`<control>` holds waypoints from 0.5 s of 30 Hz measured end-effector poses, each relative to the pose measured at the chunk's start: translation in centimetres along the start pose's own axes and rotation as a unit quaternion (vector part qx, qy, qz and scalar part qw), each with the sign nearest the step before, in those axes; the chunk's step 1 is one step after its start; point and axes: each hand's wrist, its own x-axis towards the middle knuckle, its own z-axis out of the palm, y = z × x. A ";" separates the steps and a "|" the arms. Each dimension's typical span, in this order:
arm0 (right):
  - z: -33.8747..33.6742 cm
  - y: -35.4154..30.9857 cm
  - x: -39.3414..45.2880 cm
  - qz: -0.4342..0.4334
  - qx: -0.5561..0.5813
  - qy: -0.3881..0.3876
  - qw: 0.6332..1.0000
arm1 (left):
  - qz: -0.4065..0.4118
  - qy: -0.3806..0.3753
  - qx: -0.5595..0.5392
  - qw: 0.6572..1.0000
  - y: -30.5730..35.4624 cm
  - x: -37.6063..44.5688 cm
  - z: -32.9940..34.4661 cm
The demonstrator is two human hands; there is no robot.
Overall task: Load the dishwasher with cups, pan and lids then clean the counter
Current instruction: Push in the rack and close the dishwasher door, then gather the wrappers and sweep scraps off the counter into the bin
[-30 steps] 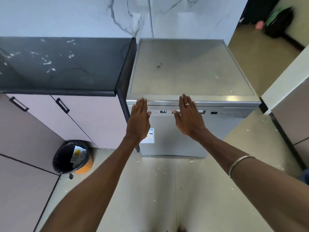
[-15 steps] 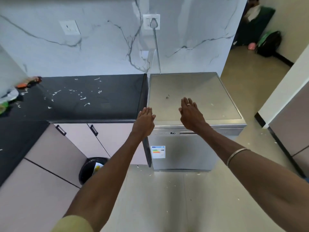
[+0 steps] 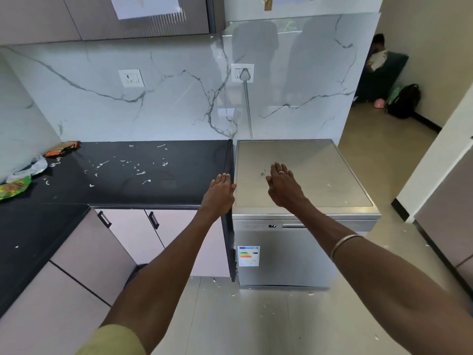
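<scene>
Door shut on the dishwasher (image 3: 281, 254), hard against the black counter's (image 3: 143, 190) right end, presumably loaded. Left hand (image 3: 220, 194) and right hand (image 3: 284, 187) flat-fingered, holding nothing, raised above its steel top. White scraps (image 3: 139, 172) and wrappers (image 3: 28, 172) toward the counter's back-left corner, likely the cleaning due.

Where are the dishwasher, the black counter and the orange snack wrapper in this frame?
dishwasher (image 3: 286, 260): head view, on the steel front door, right of the energy label.
black counter (image 3: 143, 190): head view, on a bare patch near its front edge.
orange snack wrapper (image 3: 62, 148): head view, on the middle of the crumpled packet at the counter's back left.
</scene>
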 end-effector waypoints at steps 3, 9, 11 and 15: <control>1.1 -1.0 0.4 0.001 0.003 -0.010 1.000 | -0.007 -0.001 0.003 1.000 -1.7 -0.2 0.1; 3.5 -3.8 4.6 -0.028 0.007 -0.025 0.999 | -0.048 0.008 -0.001 0.999 -6.3 0.4 -1.1; 4.8 -5.1 7.1 -0.041 0.008 -0.027 0.999 | -0.066 0.021 0.002 0.998 -8.4 0.9 -1.5; 7.4 -8.1 12.4 -0.079 0.024 -0.037 0.996 | -0.110 0.040 0.003 0.993 -12.9 2.4 -2.7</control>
